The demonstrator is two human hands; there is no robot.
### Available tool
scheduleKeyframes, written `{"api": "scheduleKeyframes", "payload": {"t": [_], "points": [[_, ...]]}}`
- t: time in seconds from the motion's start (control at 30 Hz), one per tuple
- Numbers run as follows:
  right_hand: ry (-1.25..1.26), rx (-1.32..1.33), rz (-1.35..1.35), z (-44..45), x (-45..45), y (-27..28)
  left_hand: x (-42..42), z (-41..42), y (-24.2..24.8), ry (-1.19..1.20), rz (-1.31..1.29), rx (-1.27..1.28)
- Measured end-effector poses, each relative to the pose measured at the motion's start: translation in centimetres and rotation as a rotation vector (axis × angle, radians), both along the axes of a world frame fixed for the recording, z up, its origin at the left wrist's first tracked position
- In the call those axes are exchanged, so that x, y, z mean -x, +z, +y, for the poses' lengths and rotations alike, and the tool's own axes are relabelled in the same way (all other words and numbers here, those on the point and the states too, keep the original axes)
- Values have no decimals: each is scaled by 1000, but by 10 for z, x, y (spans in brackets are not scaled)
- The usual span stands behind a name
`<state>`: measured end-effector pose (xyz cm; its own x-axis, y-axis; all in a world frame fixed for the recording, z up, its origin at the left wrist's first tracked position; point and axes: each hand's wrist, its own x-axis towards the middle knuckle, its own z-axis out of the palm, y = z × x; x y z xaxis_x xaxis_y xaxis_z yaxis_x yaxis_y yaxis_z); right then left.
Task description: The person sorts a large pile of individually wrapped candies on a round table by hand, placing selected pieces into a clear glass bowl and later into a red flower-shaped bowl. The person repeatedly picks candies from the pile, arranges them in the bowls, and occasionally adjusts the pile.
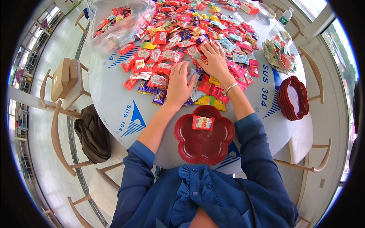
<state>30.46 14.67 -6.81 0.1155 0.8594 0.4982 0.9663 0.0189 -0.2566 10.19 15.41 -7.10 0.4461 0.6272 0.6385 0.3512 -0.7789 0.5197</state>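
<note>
Individually wrapped candies [171,56] lie in a broad heap across the round table, in red, pink, purple, yellow and pale blue wrappers. My left hand [180,85] rests at the near edge of the heap, its thumb apart from the fingers and its fingertips on the candies. Farther in, my right hand [214,63] lies palm down on the heap with fingers spread. Nothing shows in either grip, though the undersides of both hands are hidden. Close to my body sits a dark red flower-shaped tray [196,145], with one red-and-cream wrapped candy [203,122] in it.
A clear plastic bag [114,37] of candies stands at the far left. Stacked flower-shaped trays [285,99] and a filled clear container [281,55] are at the right, with a water bottle [286,16] beyond. Wooden chairs [58,136] surround the table [111,94]; one holds cardboard boxes [65,79].
</note>
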Motion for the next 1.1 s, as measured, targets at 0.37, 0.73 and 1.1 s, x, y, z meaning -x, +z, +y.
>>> {"api": "scheduleKeyframes", "payload": {"t": [0.37, 0.73, 1.1], "points": [[-11, -246, 363, -9, 8, 16, -40, 63, 28, -118, 21, 8], [-263, -35, -10, -14, 15, 19, -84, 97, 18, -71, 443, -84], [-187, -162, 119, -12, 18, 22, -71, 99, 36, -44, -63, 663]]}}
